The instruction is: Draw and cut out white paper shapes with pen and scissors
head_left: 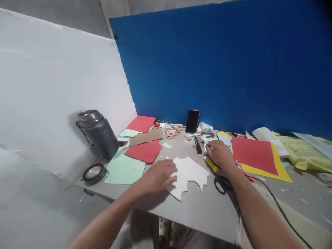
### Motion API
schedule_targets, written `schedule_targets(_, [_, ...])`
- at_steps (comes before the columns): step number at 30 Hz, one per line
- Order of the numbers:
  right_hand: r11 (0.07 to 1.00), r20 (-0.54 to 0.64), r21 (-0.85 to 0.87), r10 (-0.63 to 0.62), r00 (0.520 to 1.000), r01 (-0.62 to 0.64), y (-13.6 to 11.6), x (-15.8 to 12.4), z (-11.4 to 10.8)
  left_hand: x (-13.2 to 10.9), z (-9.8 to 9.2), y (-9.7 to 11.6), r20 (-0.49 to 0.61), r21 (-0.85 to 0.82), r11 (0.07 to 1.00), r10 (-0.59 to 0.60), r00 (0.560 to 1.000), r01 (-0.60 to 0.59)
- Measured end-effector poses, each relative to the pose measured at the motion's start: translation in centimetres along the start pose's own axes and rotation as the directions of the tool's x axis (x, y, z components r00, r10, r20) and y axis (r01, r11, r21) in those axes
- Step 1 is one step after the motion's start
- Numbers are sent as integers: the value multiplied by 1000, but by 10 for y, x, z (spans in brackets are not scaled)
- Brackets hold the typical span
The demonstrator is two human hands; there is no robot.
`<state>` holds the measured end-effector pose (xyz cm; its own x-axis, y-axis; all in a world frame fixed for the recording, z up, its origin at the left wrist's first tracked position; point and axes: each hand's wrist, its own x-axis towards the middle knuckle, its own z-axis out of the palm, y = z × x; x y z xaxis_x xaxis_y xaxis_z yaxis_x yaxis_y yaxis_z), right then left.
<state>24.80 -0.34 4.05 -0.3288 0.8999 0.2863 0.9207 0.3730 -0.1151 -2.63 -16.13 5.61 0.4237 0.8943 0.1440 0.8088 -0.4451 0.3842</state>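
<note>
A white cut board piece [193, 171] with jagged edges and a rounded notch lies flat on the table. My left hand [159, 176] rests on its left side, palm down with fingers stretched out. To the right, my right hand [220, 154] is lowered over the tools with its fingers curled. Whatever lies in those fingers is too small and blurred to name. Just below them is a yellow utility knife [212, 164]. Black-handled scissors [220, 186] lie beside the right wrist, partly hidden by the forearm. A black marker [198, 145] sits left of the right fingertips.
At the left stand a dark open flask [98, 133] and its lid [93, 173]. Green paper [126, 169] and red paper [145, 152] lie nearby. A phone [192, 121] leans on the blue panel beside a tipped paper cup [206, 127]. A black cable [276, 200] crosses the right side.
</note>
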Motion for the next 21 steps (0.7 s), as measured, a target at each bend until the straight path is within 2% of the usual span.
schedule_targets(3, [999,-3,24,-33,999,33,-1,0,1,18,-25,-17,-23,122,974,-187,982,189])
schedule_targets(6, [998,-6,47,-34,999,35,-3,0,1,44,-51,-30,-23,292,892,-353,935,344])
schedule_targets(9, [998,-7,65,-20,1000,21,-3,1,0,65,-65,-45,-109,404,785,-468,877,469])
schedule_targets(11, [998,-5,59,-13,1000,13,-2,1,-1,72,-67,-61,-154,429,729,-523,838,534])
schedule_targets(15, [999,1,43,-20,1000,19,3,2,1,71,-57,-101,-183,443,685,-562,807,578])
schedule_targets(18, [999,13,51,-11,1000,10,8,3,4,67,-49,-126,-176,458,684,-557,812,568])
schedule_targets(21, [998,31,62,-4,1000,2,10,4,4,67,-47,-141,-175,465,687,-547,819,558])
